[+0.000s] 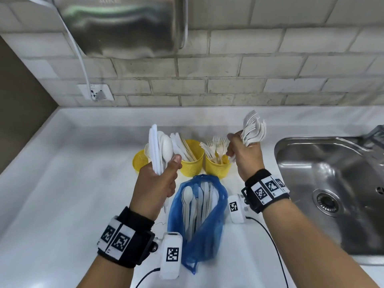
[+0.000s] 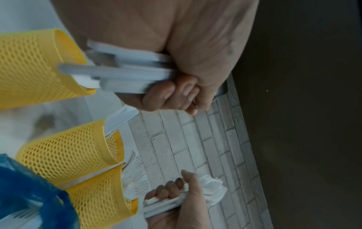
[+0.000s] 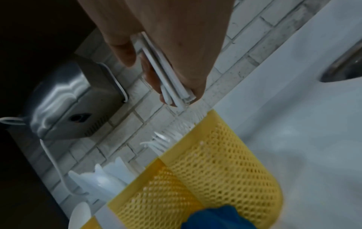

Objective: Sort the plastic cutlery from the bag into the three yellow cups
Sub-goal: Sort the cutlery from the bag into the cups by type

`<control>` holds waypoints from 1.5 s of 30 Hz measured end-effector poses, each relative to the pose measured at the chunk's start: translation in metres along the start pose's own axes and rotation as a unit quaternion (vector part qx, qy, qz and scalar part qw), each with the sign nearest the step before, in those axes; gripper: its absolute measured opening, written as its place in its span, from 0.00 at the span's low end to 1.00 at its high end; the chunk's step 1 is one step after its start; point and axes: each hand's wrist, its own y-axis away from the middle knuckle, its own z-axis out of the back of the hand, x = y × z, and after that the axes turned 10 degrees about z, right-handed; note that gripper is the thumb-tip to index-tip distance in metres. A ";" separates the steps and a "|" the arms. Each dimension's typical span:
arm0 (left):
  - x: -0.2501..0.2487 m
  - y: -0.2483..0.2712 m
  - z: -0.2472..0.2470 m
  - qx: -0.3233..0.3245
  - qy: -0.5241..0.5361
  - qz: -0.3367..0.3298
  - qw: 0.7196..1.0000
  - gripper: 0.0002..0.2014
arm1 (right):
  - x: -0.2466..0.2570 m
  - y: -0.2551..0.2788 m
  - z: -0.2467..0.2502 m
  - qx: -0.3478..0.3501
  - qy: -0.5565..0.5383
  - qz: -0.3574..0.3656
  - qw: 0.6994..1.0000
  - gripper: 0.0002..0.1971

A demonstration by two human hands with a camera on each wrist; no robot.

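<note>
Three yellow mesh cups stand in a row on the white counter: the left cup (image 1: 140, 161), the middle cup (image 1: 192, 163) with knives, the right cup (image 1: 217, 166) with forks. A blue bag (image 1: 197, 217) with white cutlery lies in front of them. My left hand (image 1: 160, 183) grips a bundle of white spoons and knives (image 1: 161, 148) upright above the left cup; their handles (image 2: 125, 74) show in the left wrist view. My right hand (image 1: 245, 156) grips a bunch of white forks (image 1: 254, 129) just right of the right cup; their handles (image 3: 166, 74) show in the right wrist view.
A steel sink (image 1: 332, 194) lies to the right. A white tiled wall (image 1: 228, 80) runs behind the counter, with a steel hand dryer (image 1: 124, 23) and a socket (image 1: 96, 92) with its cord.
</note>
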 end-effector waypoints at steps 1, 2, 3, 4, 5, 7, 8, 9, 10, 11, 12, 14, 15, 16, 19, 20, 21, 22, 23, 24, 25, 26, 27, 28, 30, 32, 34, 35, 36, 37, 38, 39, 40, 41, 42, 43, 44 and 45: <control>0.001 -0.002 -0.001 -0.004 -0.003 0.001 1.000 0.16 | -0.005 0.000 0.000 -0.004 0.002 -0.013 1.000 0.13; 0.001 -0.003 -0.002 -0.007 -0.004 0.001 1.000 0.15 | -0.009 0.000 -0.001 -0.013 0.003 -0.022 1.000 0.15; 0.001 -0.004 -0.004 -0.010 -0.002 0.001 1.000 0.15 | -0.013 0.000 -0.003 -0.020 0.008 -0.030 0.999 0.18; 0.001 -0.006 -0.005 -0.012 0.000 0.001 1.000 0.15 | -0.016 -0.001 -0.005 -0.025 0.020 -0.034 0.999 0.22; 0.000 -0.007 -0.007 -0.013 -0.002 -0.001 1.000 0.15 | -0.018 -0.003 -0.008 -0.027 0.034 -0.033 0.998 0.24; -0.001 -0.010 -0.010 -0.013 -0.010 -0.007 1.000 0.16 | -0.019 -0.008 -0.013 -0.023 0.052 -0.016 0.998 0.24; -0.002 -0.011 -0.011 -0.011 -0.016 -0.011 1.000 0.16 | -0.020 -0.010 -0.016 -0.016 0.063 -0.008 0.998 0.23; -0.002 -0.012 -0.012 -0.010 -0.021 -0.012 1.000 0.17 | -0.020 -0.012 -0.018 -0.008 0.077 -0.003 0.997 0.22; -0.003 -0.014 -0.013 -0.010 -0.024 -0.013 1.000 0.17 | -0.024 -0.014 -0.020 0.002 0.093 -0.003 0.996 0.21; -0.003 -0.016 -0.014 -0.011 -0.025 -0.013 1.000 0.18 | -0.029 -0.015 -0.022 0.008 0.105 -0.008 0.994 0.20; -0.003 -0.017 -0.015 -0.011 -0.025 -0.012 1.000 0.19 | -0.034 -0.015 -0.023 0.010 0.113 -0.015 0.993 0.18; -0.003 -0.019 -0.017 -0.009 -0.024 -0.013 1.000 0.21 | -0.047 -0.014 -0.023 0.004 0.132 -0.019 0.991 0.13; -0.003 -0.021 -0.018 -0.009 -0.026 -0.014 1.000 0.22 | -0.051 -0.013 -0.023 -0.001 0.145 -0.008 0.989 0.12; -0.003 -0.022 -0.020 -0.007 -0.027 -0.014 1.000 0.22 | -0.053 -0.012 -0.022 -0.005 0.158 0.010 0.987 0.11; -0.002 -0.025 -0.025 -0.008 -0.028 -0.016 0.999 0.24 | -0.049 -0.009 -0.022 0.002 0.192 0.049 0.980 0.08; -0.002 -0.026 -0.027 -0.007 -0.031 -0.017 0.999 0.24 | -0.047 -0.008 -0.023 0.009 0.191 0.042 0.981 0.09; -0.003 -0.027 -0.029 -0.006 -0.034 -0.018 0.999 0.24 | -0.045 -0.008 -0.023 0.017 0.182 0.035 0.982 0.13; -0.003 -0.027 -0.031 -0.004 -0.034 -0.019 0.999 0.23 | -0.045 -0.008 -0.023 0.024 0.171 0.031 0.985 0.18; -0.004 -0.028 -0.035 0.000 -0.033 -0.019 0.999 0.23 | -0.043 -0.008 -0.023 0.027 0.159 0.030 0.986 0.23; -0.005 -0.028 -0.037 0.004 -0.033 -0.020 0.999 0.22 | -0.042 -0.007 -0.023 0.027 0.146 0.031 0.988 0.27; -0.006 -0.028 -0.041 0.007 -0.035 -0.021 0.999 0.21 | -0.040 -0.006 -0.024 0.027 0.136 0.035 0.990 0.30; -0.007 -0.028 -0.044 0.012 -0.036 -0.022 0.999 0.20 | -0.039 -0.005 -0.023 0.027 0.129 0.042 0.990 0.32; -0.008 -0.027 -0.047 0.016 -0.037 -0.023 0.999 0.20 | -0.039 -0.004 -0.023 0.030 0.127 0.050 0.990 0.34; -0.009 -0.027 -0.050 0.019 -0.038 -0.022 0.999 0.20 | -0.039 -0.004 -0.023 0.034 0.132 0.058 0.989 0.36; -0.012 -0.025 -0.056 0.023 -0.038 -0.020 0.999 0.15 | -0.042 -0.004 -0.022 0.042 0.146 0.069 0.986 0.37; -0.014 -0.024 -0.059 0.029 -0.036 -0.023 0.999 0.14 | -0.042 -0.003 -0.022 0.045 0.151 0.080 0.984 0.36; -0.014 -0.024 -0.060 0.037 -0.036 -0.026 0.998 0.14 | -0.040 -0.002 -0.023 0.051 0.152 0.108 0.981 0.33; -0.014 -0.024 -0.061 0.040 -0.037 -0.027 0.998 0.15 | -0.040 -0.002 -0.023 0.057 0.158 0.129 0.977 0.32; -0.014 -0.023 -0.061 0.043 -0.041 -0.027 0.998 0.16 | -0.040 -0.002 -0.022 0.065 0.173 0.154 0.971 0.31; -0.014 -0.023 -0.060 0.046 -0.046 -0.028 0.997 0.16 | -0.040 -0.002 -0.021 0.074 0.195 0.177 0.962 0.28; -0.014 -0.022 -0.060 0.049 -0.051 -0.031 0.997 0.16 | -0.041 -0.003 -0.020 0.081 0.220 0.196 0.952 0.24; -0.014 -0.022 -0.059 0.050 -0.055 -0.034 0.997 0.18 | -0.043 -0.004 -0.019 0.085 0.249 0.214 0.941 0.19; -0.013 -0.023 -0.059 0.050 -0.056 -0.036 0.997 0.21 | -0.045 -0.006 -0.018 0.087 0.280 0.231 0.928 0.15; -0.013 -0.023 -0.059 0.051 -0.055 -0.036 0.997 0.24 | -0.047 -0.007 -0.017 0.090 0.315 0.249 0.911 0.11; -0.013 -0.023 -0.058 0.053 -0.052 -0.036 0.997 0.26 | -0.048 -0.008 -0.017 0.094 0.353 0.267 0.892 0.10; -0.013 -0.023 -0.058 0.055 -0.050 -0.036 0.997 0.27 | -0.048 -0.008 -0.017 0.101 0.387 0.285 0.871 0.11; -0.014 -0.023 -0.059 0.058 -0.048 -0.035 0.997 0.28 | -0.048 -0.008 -0.016 0.112 0.414 0.303 0.851 0.13; -0.014 -0.023 -0.059 0.059 -0.044 -0.035 0.997 0.30 | -0.047 -0.008 -0.016 0.127 0.437 0.313 0.833 0.15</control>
